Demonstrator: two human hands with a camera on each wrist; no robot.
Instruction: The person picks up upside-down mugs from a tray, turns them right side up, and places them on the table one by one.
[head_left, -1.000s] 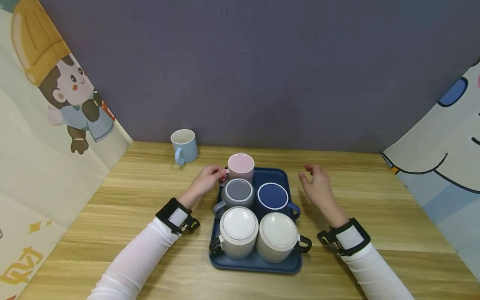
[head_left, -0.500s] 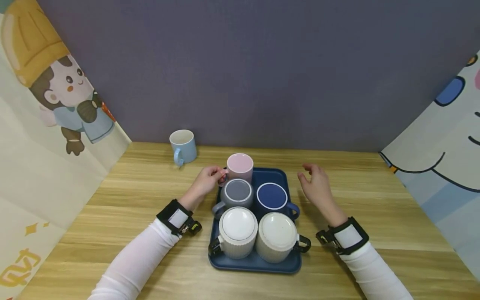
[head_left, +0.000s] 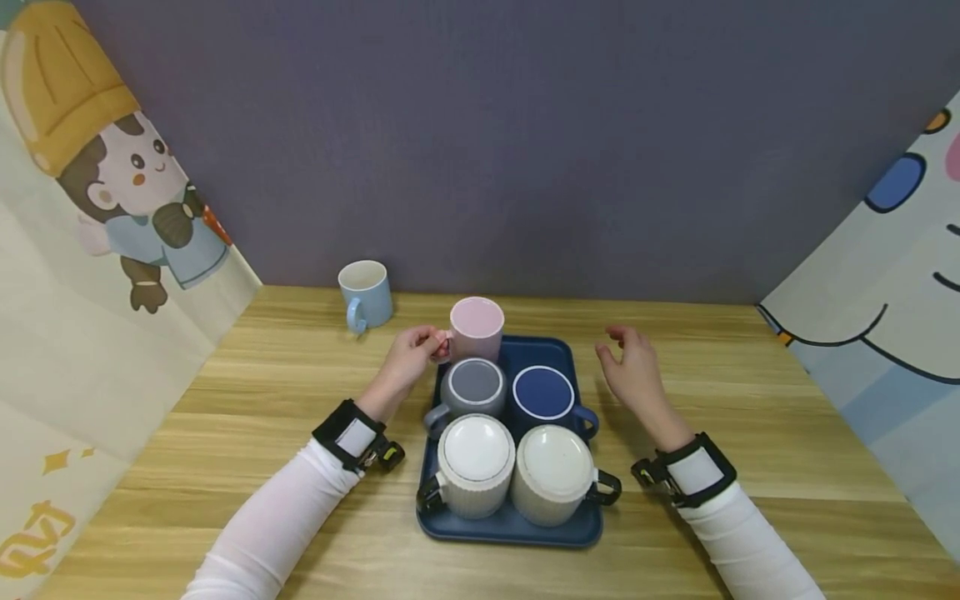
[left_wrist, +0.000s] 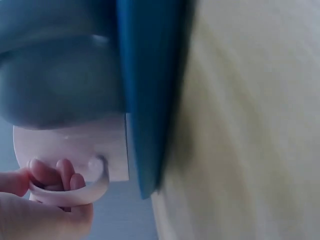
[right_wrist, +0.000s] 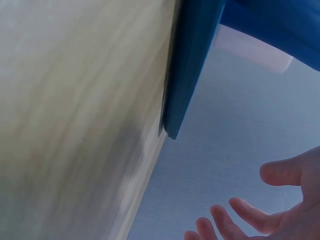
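My left hand [head_left: 408,357] grips the handle of a pink mug [head_left: 477,337], its fingers through the loop in the left wrist view. The mug stands close over the far left corner of the dark blue tray [head_left: 510,533]. In front of it on the tray is a grey mug [head_left: 474,383], bottom up. A navy mug [head_left: 543,393] sits bottom up to its right. Two ribbed cream mugs [head_left: 477,458] with black handles stand bottom up in the near row. My right hand [head_left: 633,371] hovers right of the tray, fingers loosely bent, holding nothing.
A light blue mug [head_left: 366,293] stands upright on the wooden table [head_left: 300,400] at the back left, close to the grey back wall [head_left: 487,150]. Cartoon-printed cloths [head_left: 75,333] flank the table on both sides.
The pink mug has shifted slightly up and to the left in the head view, together with my left hand on its handle. The right hand and the other mugs have stayed put.
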